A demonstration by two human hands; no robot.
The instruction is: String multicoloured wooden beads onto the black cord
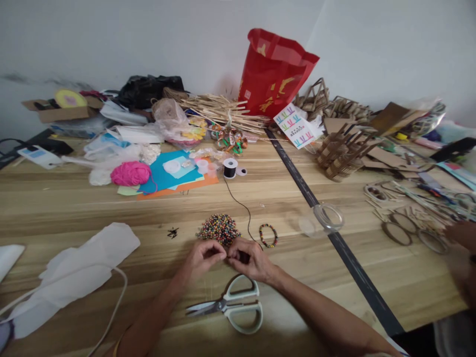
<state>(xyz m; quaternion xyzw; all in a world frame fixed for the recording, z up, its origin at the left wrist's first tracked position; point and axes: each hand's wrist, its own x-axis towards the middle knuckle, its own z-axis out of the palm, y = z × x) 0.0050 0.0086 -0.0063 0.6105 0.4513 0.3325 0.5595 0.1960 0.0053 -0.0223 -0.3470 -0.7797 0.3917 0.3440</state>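
My left hand (205, 257) and my right hand (253, 259) meet fingertip to fingertip just in front of a heap of small multicoloured beads (219, 229). Both are closed in a pinch; whatever sits between the left fingertips is too small to make out. A thin black cord (248, 210) runs from a white spool (230, 168) to the right hand, where it passes out of sight. Right of that hand lies a beaded bracelet (268, 235). Scissors (230, 303) with pale handles rest below the hands, blades pointing left. Several short black pieces (172, 232) lie left of the beads.
Behind are a pink yarn ball (131, 173), blue paper (163, 181), wooden sticks (223, 113) and a red bag (275, 74). Clear rings (328, 217) lie on a dark strip (357, 267). White sheeting (85, 267) is at left. Another person's hand (461, 235) shows at right.
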